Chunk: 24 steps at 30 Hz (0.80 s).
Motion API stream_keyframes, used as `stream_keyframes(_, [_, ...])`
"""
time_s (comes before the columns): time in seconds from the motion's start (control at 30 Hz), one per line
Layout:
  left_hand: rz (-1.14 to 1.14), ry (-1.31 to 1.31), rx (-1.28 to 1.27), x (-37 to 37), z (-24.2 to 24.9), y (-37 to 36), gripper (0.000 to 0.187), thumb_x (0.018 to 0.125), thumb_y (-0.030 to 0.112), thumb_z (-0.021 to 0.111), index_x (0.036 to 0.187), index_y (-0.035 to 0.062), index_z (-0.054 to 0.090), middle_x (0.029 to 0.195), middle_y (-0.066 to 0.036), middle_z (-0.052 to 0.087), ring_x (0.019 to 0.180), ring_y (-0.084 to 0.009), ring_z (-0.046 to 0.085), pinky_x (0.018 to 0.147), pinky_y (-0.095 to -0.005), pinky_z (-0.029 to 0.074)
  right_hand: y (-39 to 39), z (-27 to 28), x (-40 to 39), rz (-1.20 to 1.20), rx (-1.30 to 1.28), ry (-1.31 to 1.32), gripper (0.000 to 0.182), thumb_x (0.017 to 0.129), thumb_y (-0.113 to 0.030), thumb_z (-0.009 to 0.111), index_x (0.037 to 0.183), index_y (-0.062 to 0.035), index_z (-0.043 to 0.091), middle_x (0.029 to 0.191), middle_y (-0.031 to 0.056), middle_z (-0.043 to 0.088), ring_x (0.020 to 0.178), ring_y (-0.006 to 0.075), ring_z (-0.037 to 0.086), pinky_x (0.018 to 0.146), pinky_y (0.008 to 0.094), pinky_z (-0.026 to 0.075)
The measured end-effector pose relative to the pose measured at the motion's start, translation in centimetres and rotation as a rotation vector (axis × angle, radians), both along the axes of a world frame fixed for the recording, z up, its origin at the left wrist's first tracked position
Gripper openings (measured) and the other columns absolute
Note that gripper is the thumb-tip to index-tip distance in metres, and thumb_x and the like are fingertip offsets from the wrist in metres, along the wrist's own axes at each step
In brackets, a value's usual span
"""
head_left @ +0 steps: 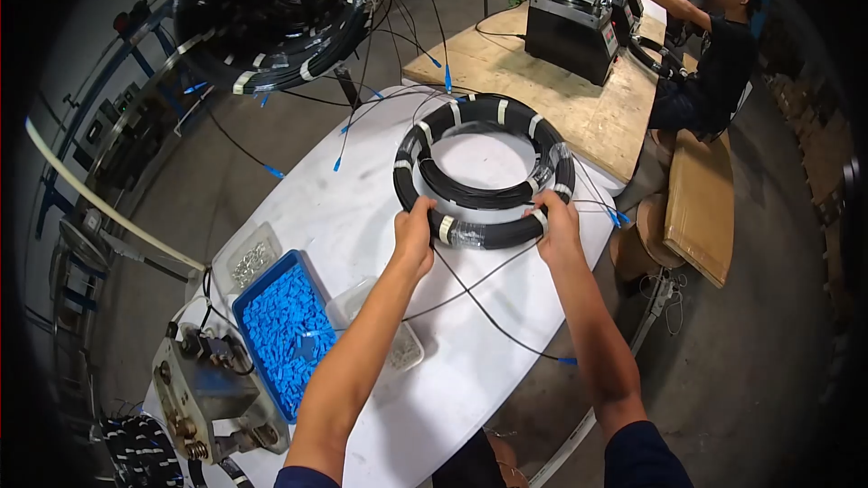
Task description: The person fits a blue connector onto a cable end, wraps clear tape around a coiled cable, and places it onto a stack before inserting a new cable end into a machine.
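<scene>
Both of my hands grip the near side of a coil of black cable (484,235), bound at intervals with whitish tape. My left hand (416,237) is wrapped round its left part, and my right hand (558,226) closes on its right part. The coil's near edge tilts up toward me over the white table (488,298). Inside and behind it shows another black coil (470,195). Loose cable ends hang from the coil; one crosses the table to a blue connector (568,361) near the front edge.
Left of my arms are a blue tray (297,258) of small blue parts, clear containers (264,239) with small pieces, and a metal bench device (212,393). A large cable reel (271,81) stands at the back left. A person (714,54) sits beside the wooden table (506,63) with a black machine (570,32).
</scene>
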<state>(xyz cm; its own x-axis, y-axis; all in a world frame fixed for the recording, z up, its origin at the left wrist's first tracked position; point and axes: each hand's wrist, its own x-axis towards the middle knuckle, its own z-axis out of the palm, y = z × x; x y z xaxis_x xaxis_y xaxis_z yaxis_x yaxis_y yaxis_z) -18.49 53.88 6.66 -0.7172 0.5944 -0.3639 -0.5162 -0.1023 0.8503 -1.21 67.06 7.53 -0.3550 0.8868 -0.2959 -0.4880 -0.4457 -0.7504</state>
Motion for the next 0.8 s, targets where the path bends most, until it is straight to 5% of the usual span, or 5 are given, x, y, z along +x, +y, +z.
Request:
stream_keyframes(0.23, [0.011, 0.199, -0.09, -5.7, -0.4, 8.7, 0.026, 0.082, 0.022, 0.062, 0.089, -0.0035, 0.06, 0.077, -0.006, 0.056, 0.07, -0.0177, 0.054, 0.067, -0.0322, 0.045, 9.2, -1.7, -4.2, 0.049, 0.217, -0.33, 0.027, 0.071, -0.014, 0.068, 0.087, 0.0043, 0.057, 0.088, 0.0109, 0.057, 0.074, 0.0178, 0.056, 0.06, 0.0338, 0.047])
stream_keyframes(0.33, [0.116, 0.281, -0.121, -4.8, 1.5, 10.8, 0.033, 0.083, 0.022, 0.061, 0.101, -0.0043, 0.056, 0.083, -0.009, 0.056, 0.075, -0.02, 0.053, 0.071, -0.0327, 0.045, 10.9, -1.8, -5.3, -0.003, 0.141, -0.677, 0.057, 0.068, -0.024, 0.07, 0.112, 0.0093, 0.054, 0.124, 0.0221, 0.045, 0.103, 0.0273, 0.051, 0.08, 0.0399, 0.048])
stream_keyframes(0.37, [0.107, 0.522, -0.29, -6.8, -1.7, 12.3, 0.051, 0.084, 0.026, 0.06, 0.117, -0.011, 0.047, 0.115, -0.028, 0.055, 0.111, -0.0334, 0.056, 0.095, -0.0423, 0.044, 10.8, -1.8, -5.3, -0.007, 0.201, -0.857, 0.07, 0.069, -0.028, 0.07, 0.126, 0.0052, 0.046, 0.134, 0.0238, 0.034, 0.113, 0.0326, 0.043, 0.091, 0.0431, 0.042])
stream_keyframes(0.43, [0.072, 0.576, -0.291, -8.4, -3.9, 12.3, 0.059, 0.085, 0.026, 0.059, 0.126, -0.0129, 0.042, 0.127, -0.032, 0.047, 0.123, -0.0363, 0.047, 0.103, -0.0427, 0.037, 9.7, -3.2, -5.7, -0.199, 0.566, -1.22, 0.089, 0.073, -0.033, 0.068, 0.149, -0.0109, 0.027, 0.145, 0.0247, 0.025, 0.13, 0.0432, 0.029, 0.111, 0.0507, 0.026])
stream_keyframes(0.8, [-0.196, 0.618, -0.456, -8.5, 1.8, 3.4, 0.081, 0.088, 0.035, 0.064, 0.147, -0.0088, 0.029, 0.146, -0.031, 0.04, 0.134, -0.0365, 0.045, 0.108, -0.0384, 0.038, 3.2, -3.7, -2.5, -0.083, 0.477, -0.76, 0.073, 0.091, -0.033, 0.065, 0.15, -0.0047, 0.031, 0.148, 0.022, 0.031, 0.137, 0.0358, 0.034, 0.113, 0.0421, 0.03])
